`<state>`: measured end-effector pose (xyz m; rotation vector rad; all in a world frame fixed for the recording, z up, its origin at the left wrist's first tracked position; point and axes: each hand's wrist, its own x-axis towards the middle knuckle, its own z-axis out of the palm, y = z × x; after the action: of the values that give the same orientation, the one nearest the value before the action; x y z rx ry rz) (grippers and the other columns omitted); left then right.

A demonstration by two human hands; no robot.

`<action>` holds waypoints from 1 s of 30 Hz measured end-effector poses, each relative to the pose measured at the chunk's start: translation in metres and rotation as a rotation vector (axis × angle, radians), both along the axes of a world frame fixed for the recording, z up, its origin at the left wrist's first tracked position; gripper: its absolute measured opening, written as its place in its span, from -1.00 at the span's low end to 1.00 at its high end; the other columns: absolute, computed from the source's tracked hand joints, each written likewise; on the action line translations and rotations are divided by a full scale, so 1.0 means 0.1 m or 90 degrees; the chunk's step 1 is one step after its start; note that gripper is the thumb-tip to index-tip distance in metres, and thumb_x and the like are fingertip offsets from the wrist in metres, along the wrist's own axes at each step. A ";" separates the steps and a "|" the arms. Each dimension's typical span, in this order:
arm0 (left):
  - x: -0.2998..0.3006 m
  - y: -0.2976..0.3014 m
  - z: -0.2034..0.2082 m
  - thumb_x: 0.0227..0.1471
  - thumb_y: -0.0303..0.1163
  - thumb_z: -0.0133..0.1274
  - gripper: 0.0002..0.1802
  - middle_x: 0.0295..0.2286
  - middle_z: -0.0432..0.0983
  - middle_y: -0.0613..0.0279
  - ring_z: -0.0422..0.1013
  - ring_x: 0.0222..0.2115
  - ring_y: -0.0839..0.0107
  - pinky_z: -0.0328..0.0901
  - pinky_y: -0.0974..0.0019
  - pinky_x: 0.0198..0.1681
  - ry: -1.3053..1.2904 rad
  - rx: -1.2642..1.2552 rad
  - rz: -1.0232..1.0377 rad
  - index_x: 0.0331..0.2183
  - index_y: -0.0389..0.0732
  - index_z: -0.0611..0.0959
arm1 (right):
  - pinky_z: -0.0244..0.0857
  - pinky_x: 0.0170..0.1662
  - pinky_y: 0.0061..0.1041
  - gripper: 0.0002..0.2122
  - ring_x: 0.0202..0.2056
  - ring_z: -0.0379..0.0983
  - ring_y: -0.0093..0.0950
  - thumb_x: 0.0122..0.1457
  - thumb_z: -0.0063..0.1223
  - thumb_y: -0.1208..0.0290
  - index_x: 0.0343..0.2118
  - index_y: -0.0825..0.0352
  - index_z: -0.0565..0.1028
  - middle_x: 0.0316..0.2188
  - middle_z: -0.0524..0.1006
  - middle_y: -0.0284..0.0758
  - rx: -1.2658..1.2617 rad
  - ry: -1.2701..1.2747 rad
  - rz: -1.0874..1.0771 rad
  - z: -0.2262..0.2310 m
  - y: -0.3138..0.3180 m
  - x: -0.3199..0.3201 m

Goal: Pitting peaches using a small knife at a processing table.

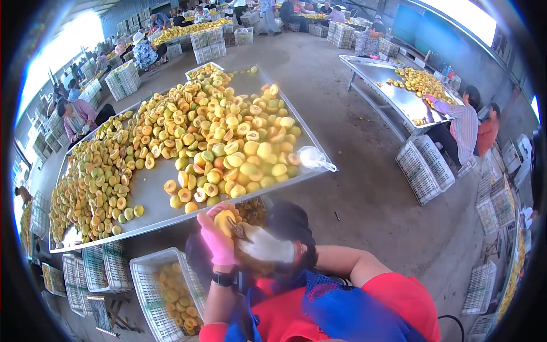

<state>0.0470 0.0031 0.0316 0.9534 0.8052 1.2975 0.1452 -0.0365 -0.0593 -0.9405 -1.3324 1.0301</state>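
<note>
Two gloved hands working just beyond the near edge of one metal table [151, 192], the landmark for all places given. The left hand [217, 238], in one pink glove, is closed around one yellow fruit [223, 224]; the right hand [265, 246], in one white glove, grips one metal tool [237, 229]. The fruit sits on the person's side of the table, at the tool's working end. The tool's long axis slants, its tip pointing away from the person, toward the table and leftward. The fruit is too nearly round, and too covered, for its long axis to be told. On the table: one fruit heap [188, 125], too many to count, and one plastic bag [312, 157] at the right corner. Below the table's near edge: one white basket [145, 293], partly filled.
</note>
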 end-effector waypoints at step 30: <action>-0.13 0.13 -0.08 0.28 0.15 -0.30 -0.28 -0.47 0.56 0.16 0.45 -0.49 0.44 0.38 0.40 -0.36 0.084 0.007 -0.066 -0.33 -0.35 0.63 | 0.27 -0.25 -0.27 -0.85 -0.34 0.41 -0.22 0.16 -0.05 0.54 -0.21 0.41 0.37 -0.37 0.50 -0.10 -0.030 -0.343 0.100 0.47 -0.04 0.21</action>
<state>0.0340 0.0157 0.0241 1.0849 0.8393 1.1592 0.1663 -0.0400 -0.0126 -1.2186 -1.8555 0.9630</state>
